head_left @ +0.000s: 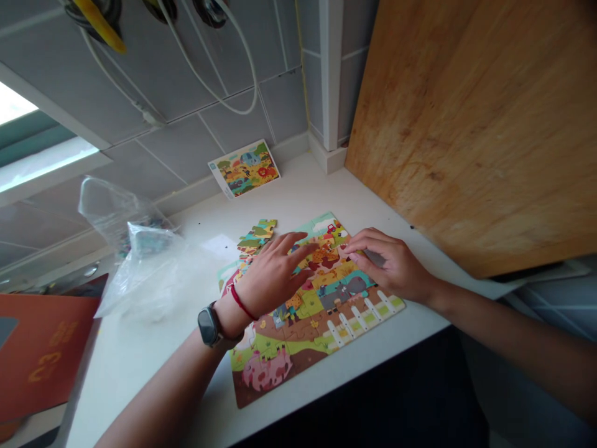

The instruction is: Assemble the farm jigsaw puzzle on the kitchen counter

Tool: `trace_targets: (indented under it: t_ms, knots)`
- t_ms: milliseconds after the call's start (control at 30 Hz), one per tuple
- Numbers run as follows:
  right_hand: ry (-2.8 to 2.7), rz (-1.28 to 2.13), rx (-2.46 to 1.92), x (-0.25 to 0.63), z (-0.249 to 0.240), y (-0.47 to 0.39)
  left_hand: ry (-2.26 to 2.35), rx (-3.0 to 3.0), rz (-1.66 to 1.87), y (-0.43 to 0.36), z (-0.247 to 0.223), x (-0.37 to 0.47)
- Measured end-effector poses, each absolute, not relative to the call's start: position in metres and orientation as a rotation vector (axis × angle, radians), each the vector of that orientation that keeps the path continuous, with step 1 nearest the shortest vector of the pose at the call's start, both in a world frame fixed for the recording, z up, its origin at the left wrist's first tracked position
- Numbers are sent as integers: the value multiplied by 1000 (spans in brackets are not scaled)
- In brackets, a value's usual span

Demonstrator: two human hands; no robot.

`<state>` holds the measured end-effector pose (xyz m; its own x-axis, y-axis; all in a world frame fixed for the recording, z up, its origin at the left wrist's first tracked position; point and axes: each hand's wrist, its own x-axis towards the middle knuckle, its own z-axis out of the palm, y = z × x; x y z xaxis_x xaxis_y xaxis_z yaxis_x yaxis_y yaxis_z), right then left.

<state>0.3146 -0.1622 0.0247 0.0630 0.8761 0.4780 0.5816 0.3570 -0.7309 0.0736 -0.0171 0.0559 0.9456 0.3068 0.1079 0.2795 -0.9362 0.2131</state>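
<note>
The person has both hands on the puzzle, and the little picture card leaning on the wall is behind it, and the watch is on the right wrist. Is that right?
Not quite. The watch is on the left wrist, as the head view shows. The rest holds: left hand and right hand rest on the puzzle, and the picture card leans on the wall behind it.

Left hand (275, 274), right hand (392, 264) flat on jigsaw puzzle (303, 323), white counter (140, 354)

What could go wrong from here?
1. The jigsaw puzzle reaches close to the counter's front edge; a push from the left hand or right hand might slide it off.
2. The loose joined pieces beside it could get knocked apart.
</note>
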Motion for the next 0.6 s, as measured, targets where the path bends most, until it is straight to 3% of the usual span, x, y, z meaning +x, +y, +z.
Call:
trace_targets:
  t_ms: [233,600]
  knots:
    - [-1662,397,-1344,314,23,-162,468,2762,370,-22,29,85]
    - [-1967,474,-1278,314,21,-163,552,2727,310,-18,43,85]
